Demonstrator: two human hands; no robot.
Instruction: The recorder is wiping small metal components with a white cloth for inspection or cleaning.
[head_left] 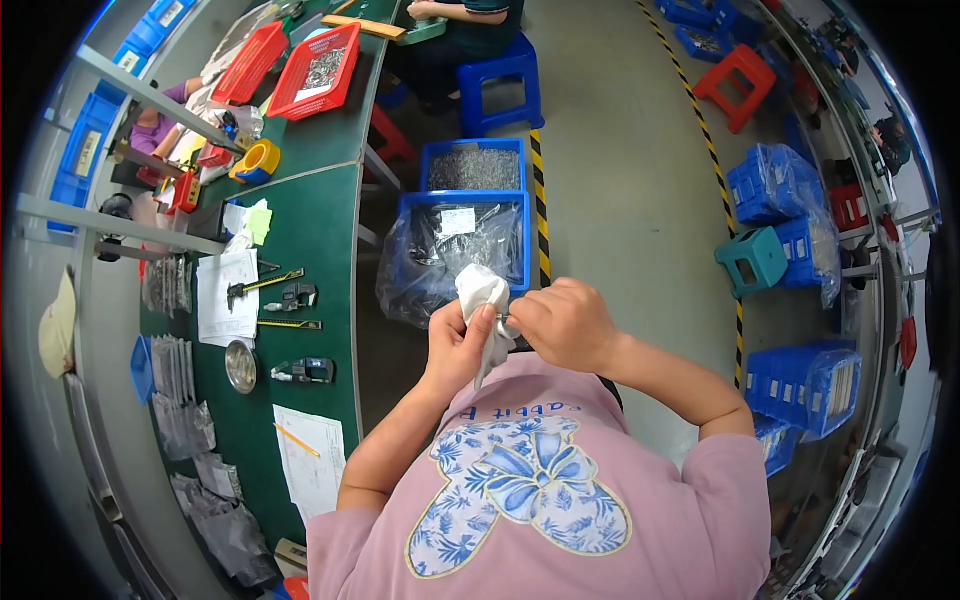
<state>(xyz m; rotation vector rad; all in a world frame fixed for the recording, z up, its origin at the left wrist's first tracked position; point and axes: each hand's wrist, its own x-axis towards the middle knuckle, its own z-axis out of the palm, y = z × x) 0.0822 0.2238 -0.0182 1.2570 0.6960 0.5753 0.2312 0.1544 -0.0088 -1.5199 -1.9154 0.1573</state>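
In front of my chest, my left hand is closed around a crumpled white cloth, its thumb pressed against the folds. One end of the cloth sticks up above the fingers and a tail hangs below. My right hand meets it from the right, fingers pinched together at the cloth's edge. A small dark sliver shows between the two hands, too small to name. Just beyond my hands stands a blue crate lined with clear plastic, holding dark pieces and a white label.
On the green table to my left lie a caliper, micrometers, a metal bowl and papers. Farther off are red baskets, a blue stool and seated people. Blue crates line the right side.
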